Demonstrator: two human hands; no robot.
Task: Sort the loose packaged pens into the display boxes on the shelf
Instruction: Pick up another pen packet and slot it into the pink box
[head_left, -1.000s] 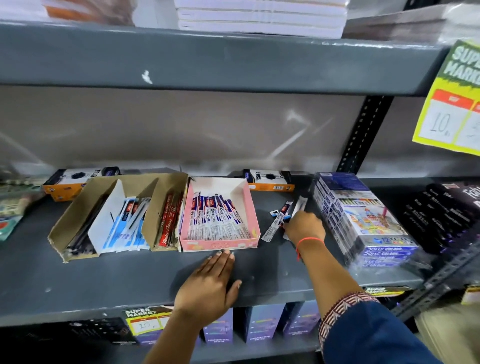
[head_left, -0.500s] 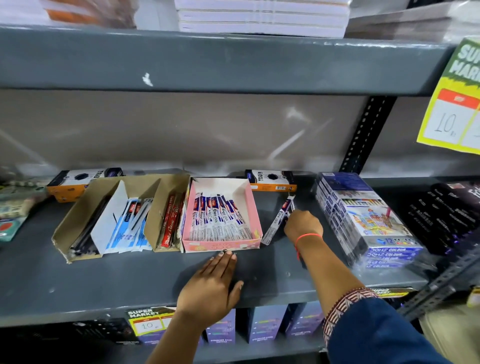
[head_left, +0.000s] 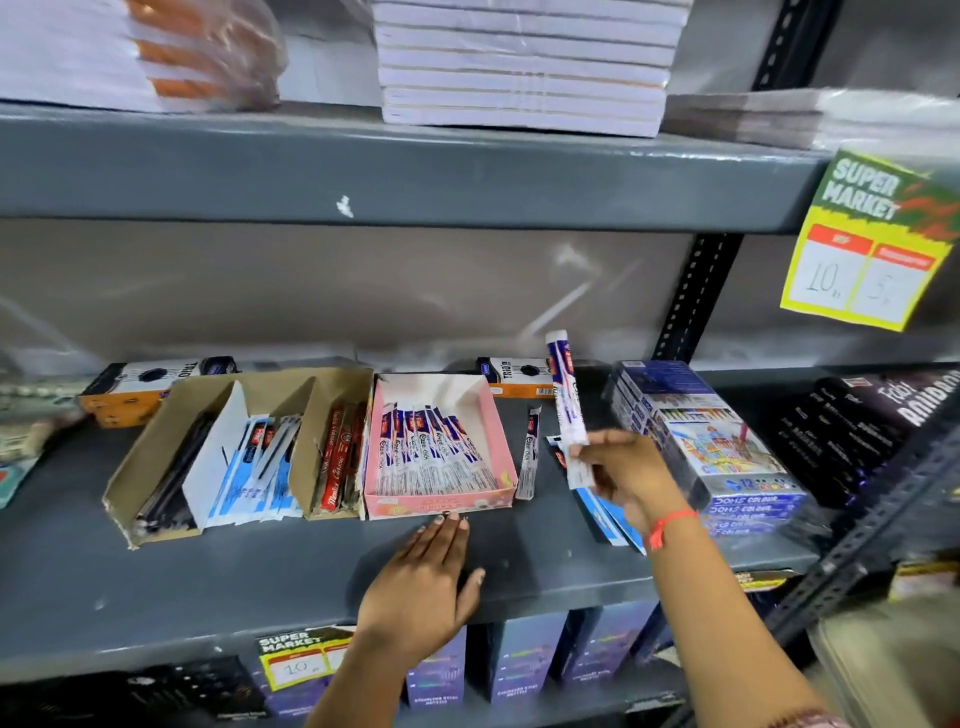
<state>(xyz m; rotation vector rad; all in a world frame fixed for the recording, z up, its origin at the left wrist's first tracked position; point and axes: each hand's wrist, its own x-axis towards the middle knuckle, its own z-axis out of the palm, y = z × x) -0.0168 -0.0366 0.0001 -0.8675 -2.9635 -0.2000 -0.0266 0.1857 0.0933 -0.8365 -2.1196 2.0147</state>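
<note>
**Right hand lifts one packaged pen beside the pink box**

The right hand (head_left: 621, 470) has its grip clamped on the lower end of a white-and-blue packaged pen (head_left: 565, 400), which stands nearly upright above the shelf (head_left: 260, 566), top end toward 12 o'clock. The left hand (head_left: 423, 582) lies flat on the shelf, fingers spread and holding nothing, its fingertips touching the front wall of the pink display box (head_left: 441, 501) at 12 o'clock from it.

The pink box carries a row of like pens, leaning side by side. One loose pen (head_left: 531, 452) lies on the shelf just beside the box's right wall, at 9 o'clock from the right hand. Flat blue-and-white packets (head_left: 602, 517) lie under the right wrist, partly hidden by it.

At 9 o'clock from the pink box stands a brown cardboard box (head_left: 156, 452) with dividers, holding dark pens, blue-white pens and red pens in separate compartments. At 3 o'clock from the raised pen a stack of colour-pencil boxes (head_left: 696, 431) sits close to the hand. Two orange-and-black cartons (head_left: 514, 376) stand behind the display boxes. A yellow price tag (head_left: 867, 249) hangs from the upper shelf at 1 o'clock
</note>
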